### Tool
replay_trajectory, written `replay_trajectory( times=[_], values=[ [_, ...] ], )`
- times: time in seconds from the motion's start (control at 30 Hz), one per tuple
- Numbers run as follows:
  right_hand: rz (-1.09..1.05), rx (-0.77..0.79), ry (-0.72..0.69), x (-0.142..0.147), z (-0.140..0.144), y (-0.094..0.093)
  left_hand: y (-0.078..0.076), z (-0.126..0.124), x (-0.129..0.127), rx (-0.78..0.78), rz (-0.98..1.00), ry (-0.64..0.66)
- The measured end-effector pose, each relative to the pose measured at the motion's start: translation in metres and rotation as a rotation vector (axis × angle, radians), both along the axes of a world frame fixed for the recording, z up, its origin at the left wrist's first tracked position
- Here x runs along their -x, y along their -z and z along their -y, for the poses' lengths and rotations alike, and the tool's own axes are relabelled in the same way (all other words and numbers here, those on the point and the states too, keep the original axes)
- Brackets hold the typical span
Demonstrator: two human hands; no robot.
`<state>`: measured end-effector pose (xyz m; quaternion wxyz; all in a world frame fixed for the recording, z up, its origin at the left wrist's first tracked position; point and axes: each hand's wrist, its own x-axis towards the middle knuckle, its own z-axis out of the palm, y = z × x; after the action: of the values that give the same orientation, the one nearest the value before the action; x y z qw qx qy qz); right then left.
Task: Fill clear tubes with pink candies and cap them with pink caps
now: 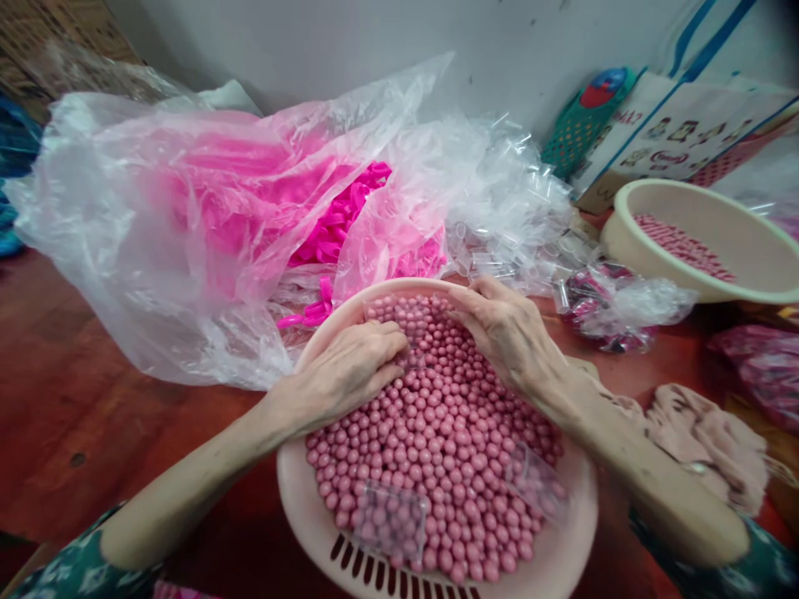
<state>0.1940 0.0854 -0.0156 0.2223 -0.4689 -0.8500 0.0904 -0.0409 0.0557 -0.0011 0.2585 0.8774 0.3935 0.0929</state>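
Here, your two hands are meeting at the far side of a round pink slotted basket [562,557] heaped with small, glossy pink balls [437,433]. Your left hand [346,374] is lying knuckles-up, fingertips buried, so I cannot tell its grip. Your right hand [508,333] is pinching a clear plastic box [405,320], mostly hidden. Two more clear boxes [390,520] are lying on the balls. Behind, one crinkled bag [187,225] is holding bright pink pieces.
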Motion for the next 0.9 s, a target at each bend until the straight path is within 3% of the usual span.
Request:
replay_trajectory(
  times=[0.23, 0.4, 0.53, 0.63, 0.77, 0.9],
  values=[
    [0.096, 0.001, -0.015, 0.032, 0.012, -0.024, 0.002, 0.003, 0.004, -0.032, 0.013, -0.069],
    [0.03, 0.032, -0.106, 0.042, 0.013, 0.001, 0.004, 0.004, 0.006, 0.019, 0.035, -0.037],
    [-0.078, -0.056, -0.161, 0.039, 0.026, 0.011, 0.008, 0.004, 0.01, 0.009, 0.084, -0.042],
    [-0.118, 0.005, -0.11, 0.04, 0.026, 0.0, 0.005, 0.004, 0.009, 0.003, 0.157, -0.1],
    [-0.211, 0.149, 0.01, 0.046, 0.017, -0.019, -0.007, 0.001, 0.0, 0.017, 0.321, -0.281],
    [-0.458, 0.275, -0.011, 0.045, 0.016, -0.028, -0.014, -0.003, -0.008, 0.051, 0.5, -0.241]
  ],
)
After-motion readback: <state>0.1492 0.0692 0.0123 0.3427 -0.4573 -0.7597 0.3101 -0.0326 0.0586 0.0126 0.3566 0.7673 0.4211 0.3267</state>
